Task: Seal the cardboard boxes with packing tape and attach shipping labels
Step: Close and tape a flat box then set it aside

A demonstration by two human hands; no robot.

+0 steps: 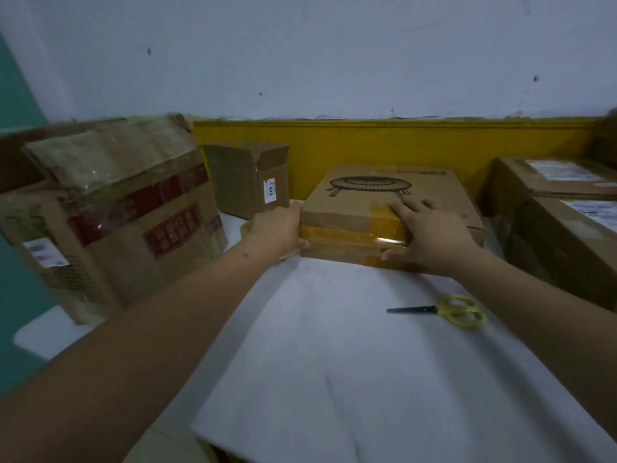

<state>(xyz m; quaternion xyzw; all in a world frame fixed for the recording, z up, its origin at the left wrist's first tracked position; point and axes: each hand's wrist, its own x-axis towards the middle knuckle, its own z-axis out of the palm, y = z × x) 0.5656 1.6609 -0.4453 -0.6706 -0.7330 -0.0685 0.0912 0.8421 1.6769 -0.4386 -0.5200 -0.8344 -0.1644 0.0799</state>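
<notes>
Both arms reach forward, left hand (278, 227) curled, right hand (430, 233) spread flat.

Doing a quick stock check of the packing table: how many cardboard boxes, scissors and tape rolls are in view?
Cardboard boxes: 5 (printed box, big worn box, open box, two labelled boxes at right)
Scissors: 1
Tape rolls: 1, mostly hidden behind the left hand
Total: 7

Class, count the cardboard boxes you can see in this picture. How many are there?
5: the flat box under both hands, a big taped box at left, a small open box behind, and two labelled boxes at right. More may be hidden off-frame.
</notes>
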